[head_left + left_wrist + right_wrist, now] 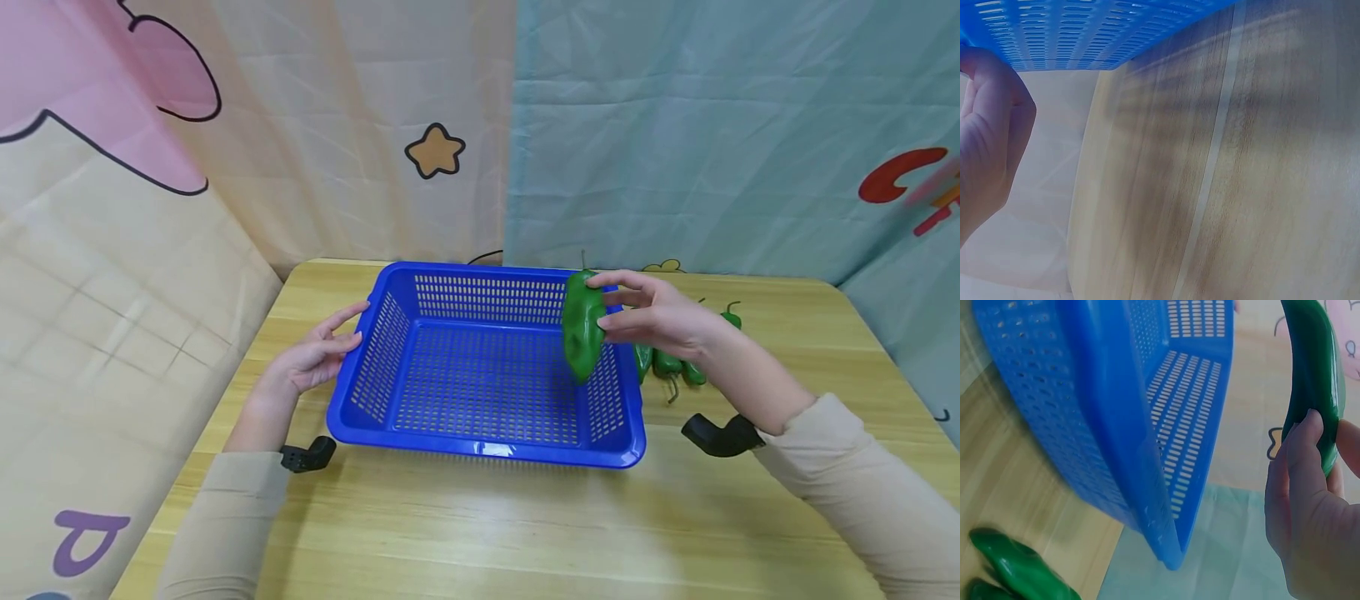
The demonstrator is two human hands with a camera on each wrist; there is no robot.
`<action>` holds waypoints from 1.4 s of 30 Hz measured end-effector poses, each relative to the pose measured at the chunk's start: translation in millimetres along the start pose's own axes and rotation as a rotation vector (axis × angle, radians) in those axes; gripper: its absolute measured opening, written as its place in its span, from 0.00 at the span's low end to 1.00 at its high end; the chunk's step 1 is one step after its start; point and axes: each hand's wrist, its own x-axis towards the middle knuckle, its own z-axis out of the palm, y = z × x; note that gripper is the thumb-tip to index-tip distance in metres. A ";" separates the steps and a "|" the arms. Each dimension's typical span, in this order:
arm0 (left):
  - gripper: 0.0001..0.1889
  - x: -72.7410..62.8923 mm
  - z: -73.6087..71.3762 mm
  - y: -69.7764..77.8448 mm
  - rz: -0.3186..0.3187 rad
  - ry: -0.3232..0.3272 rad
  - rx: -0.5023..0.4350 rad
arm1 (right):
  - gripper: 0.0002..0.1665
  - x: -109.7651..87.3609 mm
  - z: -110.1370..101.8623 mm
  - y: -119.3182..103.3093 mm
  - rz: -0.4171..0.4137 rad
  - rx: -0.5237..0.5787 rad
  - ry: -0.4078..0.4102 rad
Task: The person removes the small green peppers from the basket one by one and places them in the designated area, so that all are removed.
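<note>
A long green pepper (582, 327) hangs over the right end of a blue plastic basket (487, 451), pinched between the thumb and fingers of my right hand (651, 315). In the right wrist view the same pepper (1315, 362) rises from the fingertips, higher than the rim. My left hand (313, 357) holds the basket's left rim, thumb and forefinger at the edge; the left wrist view shows this hand (994, 119) bent up against the slatted wall (1079, 31). Inside the basket only its slotted bottom shows.
Several more green peppers (667, 362) lie on the wooden table (465, 533) just right of the basket, partly hidden by the right forearm. A printed curtain (360, 167) hangs behind the table and along its sides.
</note>
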 end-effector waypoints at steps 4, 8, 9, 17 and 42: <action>0.24 -0.8 -1.2 -0.4 0.003 -0.002 0.001 | 0.25 -5.1 -6.6 -0.4 -0.005 0.018 0.009; 0.24 -1.0 -1.7 -0.7 0.009 -0.012 -0.001 | 0.25 -9.8 -14.5 1.5 -0.026 0.038 0.018; 0.24 -0.6 -1.7 -0.7 0.010 -0.016 -0.002 | 0.25 -11.2 -16.9 2.2 -0.031 0.042 0.023; 0.24 0.0 -1.5 -0.5 0.012 -0.029 -0.012 | 0.26 -22.9 -33.2 4.8 -0.020 0.000 0.088; 0.23 -0.1 -2.3 -2.0 0.020 -0.038 -0.022 | 0.28 -46.6 -71.7 14.2 -0.041 0.074 0.165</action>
